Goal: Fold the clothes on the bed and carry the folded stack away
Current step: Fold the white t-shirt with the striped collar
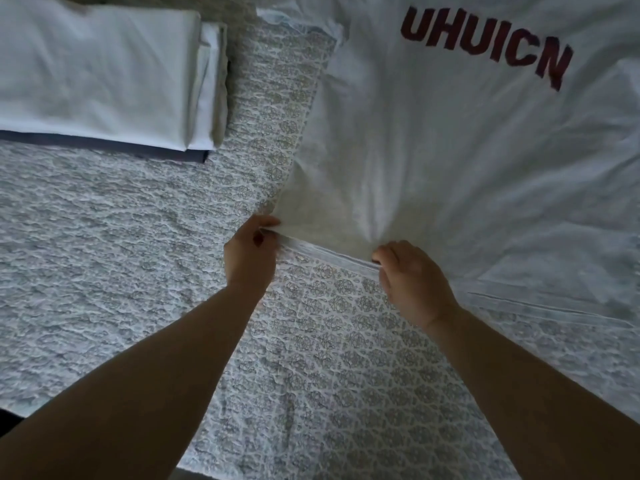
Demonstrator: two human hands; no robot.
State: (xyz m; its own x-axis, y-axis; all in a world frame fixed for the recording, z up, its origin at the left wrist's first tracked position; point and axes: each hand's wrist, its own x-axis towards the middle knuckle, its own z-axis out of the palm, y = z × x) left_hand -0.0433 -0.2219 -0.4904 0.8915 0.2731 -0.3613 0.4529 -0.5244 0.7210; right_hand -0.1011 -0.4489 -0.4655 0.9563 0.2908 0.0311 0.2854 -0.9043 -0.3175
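Observation:
A white T-shirt [433,140] with dark red letters lies spread across the right half of the bed. My left hand [251,252] pinches the near corner of its hem. My right hand [412,277] grips the same hem a little further right, fingers curled round the edge. The hem is stretched taut between both hands. At the upper left sits a folded stack of white clothes [100,71] with a dark garment [114,145] at its bottom.
The bed [104,254] is covered by a textured grey-white patterned quilt. Its near edge shows at the lower left, with dark floor [7,422] beyond. A strip of the shirt's side hem runs off toward the right frame edge.

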